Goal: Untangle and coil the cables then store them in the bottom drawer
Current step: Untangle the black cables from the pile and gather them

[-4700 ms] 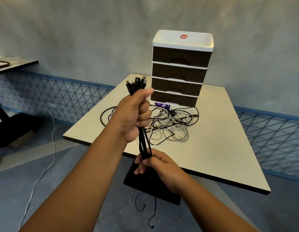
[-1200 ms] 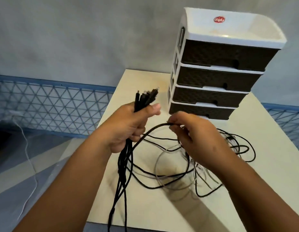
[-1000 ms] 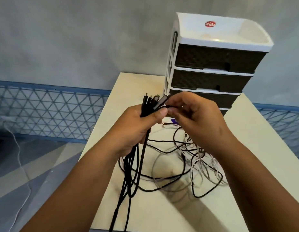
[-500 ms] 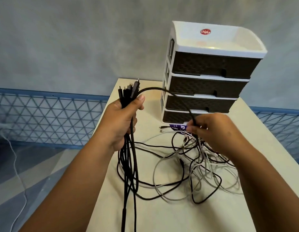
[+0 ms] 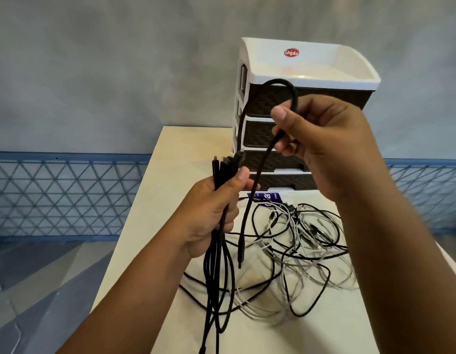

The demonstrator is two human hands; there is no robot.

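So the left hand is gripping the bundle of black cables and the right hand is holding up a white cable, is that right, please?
Not quite: the cable held up by the right hand is black, as the head view shows. The left hand does grip the bundle of black cables.

Bare plain room, grey plaster wall, blue lattice skirting, pale table, concrete floor
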